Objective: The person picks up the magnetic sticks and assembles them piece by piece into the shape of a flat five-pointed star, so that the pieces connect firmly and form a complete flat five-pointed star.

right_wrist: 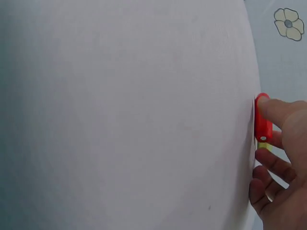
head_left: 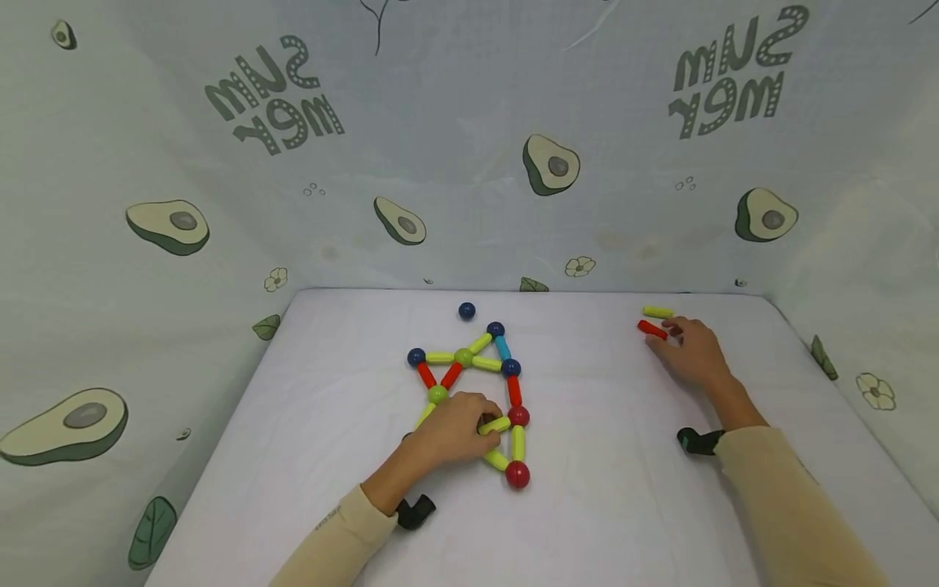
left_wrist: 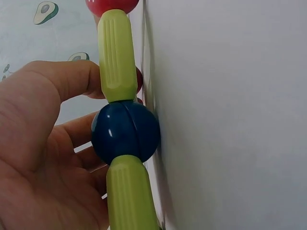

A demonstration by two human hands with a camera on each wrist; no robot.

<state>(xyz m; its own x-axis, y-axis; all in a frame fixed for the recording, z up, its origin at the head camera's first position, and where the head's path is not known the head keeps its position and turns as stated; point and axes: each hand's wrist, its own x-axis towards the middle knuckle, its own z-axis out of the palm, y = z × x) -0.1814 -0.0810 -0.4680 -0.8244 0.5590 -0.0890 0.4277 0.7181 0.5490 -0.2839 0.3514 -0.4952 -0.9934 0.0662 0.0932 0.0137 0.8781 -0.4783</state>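
My left hand (head_left: 455,428) reaches over a frame of rods and balls, pinching a yellow-green rod (head_left: 495,425) that meets a red ball (head_left: 518,416). Beneath it, another yellow-green rod runs to a larger red ball (head_left: 517,474). In the left wrist view a dark blue ball (left_wrist: 125,132) joins two yellow-green rods in front of the palm; the hand covers part of the frame in the head view. At the far right, my right hand (head_left: 691,352) holds a short red rod (head_left: 650,328) between thumb and fingers, with a loose yellow-green rod (head_left: 657,311) just beyond.
A single dark blue ball (head_left: 466,311) lies behind the frame, near the table's back edge. The white tabletop (head_left: 594,489) meets a cloth backdrop (head_left: 469,98) printed with avocados. Black wrist devices (head_left: 416,512) are on both arms.
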